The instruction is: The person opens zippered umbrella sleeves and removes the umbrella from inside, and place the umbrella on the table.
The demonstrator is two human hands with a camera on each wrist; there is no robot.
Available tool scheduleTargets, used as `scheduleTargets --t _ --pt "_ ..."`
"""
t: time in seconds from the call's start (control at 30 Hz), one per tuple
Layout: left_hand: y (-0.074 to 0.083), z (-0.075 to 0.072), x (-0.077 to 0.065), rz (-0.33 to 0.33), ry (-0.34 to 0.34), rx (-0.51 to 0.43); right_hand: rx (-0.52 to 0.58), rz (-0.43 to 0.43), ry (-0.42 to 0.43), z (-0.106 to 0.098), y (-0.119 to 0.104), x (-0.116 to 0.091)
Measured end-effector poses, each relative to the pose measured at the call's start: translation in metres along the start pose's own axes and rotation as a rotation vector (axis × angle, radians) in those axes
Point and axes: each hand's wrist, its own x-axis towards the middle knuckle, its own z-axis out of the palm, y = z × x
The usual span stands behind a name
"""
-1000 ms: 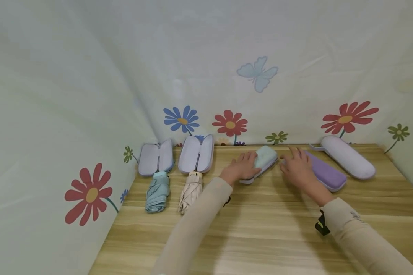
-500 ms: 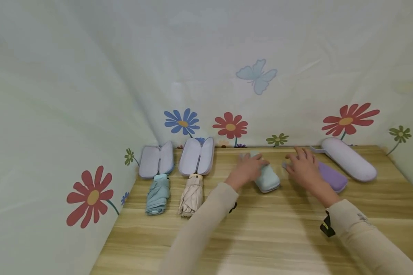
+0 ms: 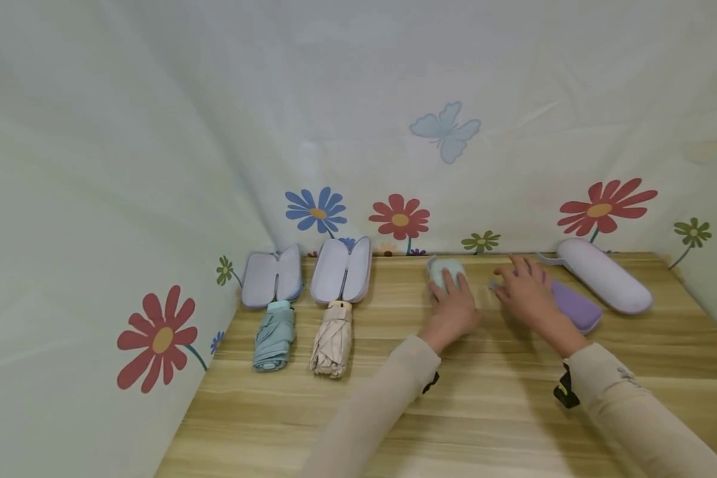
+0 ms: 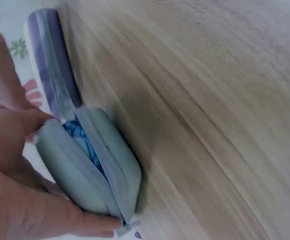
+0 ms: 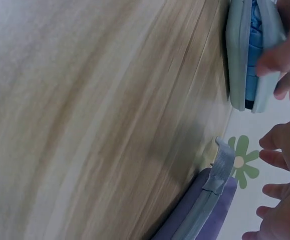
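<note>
Wood-grain table (image 3: pixel 245 425), left hand (image 3: pixel 453 309) palm-down, fingers gripping mint case (image 4: pixel 70 172); right hand (image 3: pixel 527 292) above purple case (image 3: pixel 575 309), fingers spread

Two spread-open cases (image 3: pixel 259 282) (image 3: pixel 328 273), one pale green case (image 4: pixel 119 150), one purple case (image 3: pixel 576 309), one pale lavender case (image 3: pixel 603 275): five in all. Two folded umbrellas (image 3: pixel 273 337) (image 3: pixel 331 338) outside them, two hands (image 3: pixel 454 309) (image 3: pixel 524 292), one counter (image 3: pixel 484 405).

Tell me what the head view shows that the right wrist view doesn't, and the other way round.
Only the head view: the teal umbrella, beige umbrella, two open cases, pale lilac case and printed butterfly. Only the right wrist view: blue material inside the parted mint case. Both: the mint case, purple case and wooden table.
</note>
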Motion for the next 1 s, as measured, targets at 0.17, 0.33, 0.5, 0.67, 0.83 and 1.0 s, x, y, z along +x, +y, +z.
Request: scheduleTargets --t 0.17,0.33,0.5,0.67,0.83,1.0 --pt "-0.017 -0.007 0.004 0.047 0.083 -0.421 0.008 -0.004 0.000 0.001 -0.004 -0.001" --pt "-0.041 -0.016 0.004 0.059 0.165 -0.823 -0.007 -0.010 -0.023 0.002 -0.008 -0.001" --pt "-0.063 -0.025 0.005 0.016 0.222 -0.754 0.002 -0.012 -0.036 0.005 -0.008 0.002" --pt "-0.072 -0.026 0.004 0.058 0.241 -0.385 0.000 -0.010 -0.071 0.005 -0.007 0.002" --pt "-0.082 -0.017 0.008 0.177 0.233 -0.085 0.005 -0.015 -0.100 0.006 -0.008 0.002" --pt "-0.098 -0.018 0.018 0.310 0.227 0.228 0.008 -0.023 -0.098 0.006 -0.008 0.002"
